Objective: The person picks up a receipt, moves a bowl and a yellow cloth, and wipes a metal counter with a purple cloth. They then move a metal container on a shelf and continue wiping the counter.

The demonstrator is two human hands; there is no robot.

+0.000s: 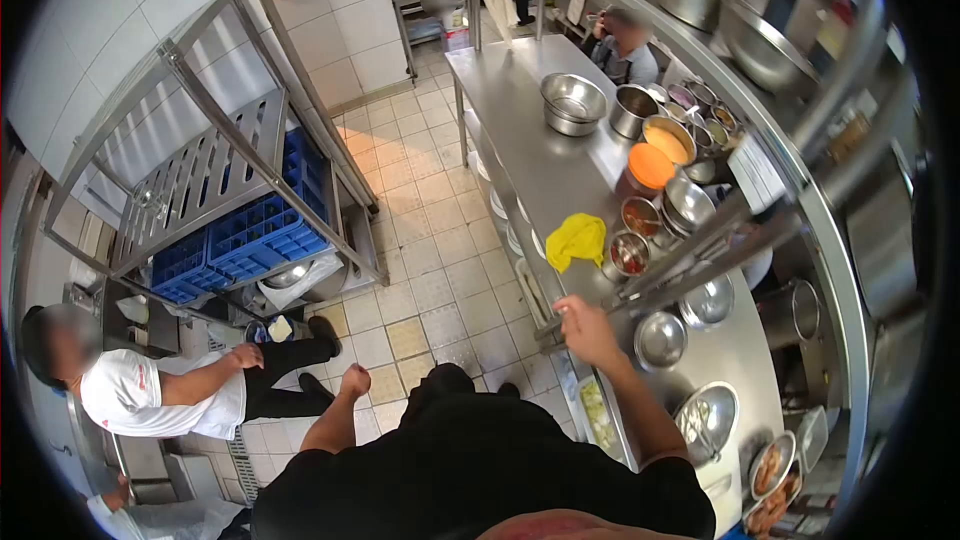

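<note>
My left hand (355, 380) hangs over the tiled floor, fingers curled in a loose fist; nothing shows in it. My right hand (588, 332) is raised over the near end of the steel counter (520, 145), with its fingers partly bent and slightly apart, and no held thing visible. Just beyond it lies a crumpled yellow cloth (576, 243), apart from the fingers. A bowl of red sauce (628, 254) stands to the right of the cloth. Below my right forearm is a long tray of pale green food (598, 412).
A person in a white shirt (125, 390) stands at left, beside a steel rack (205, 155) with blue crates (265, 230). Another person (632, 55) is behind the counter. Steel bowls (572, 103) and an orange-lidded tub (650, 167) stand on it. An overhead shelf (640, 0) holds pots.
</note>
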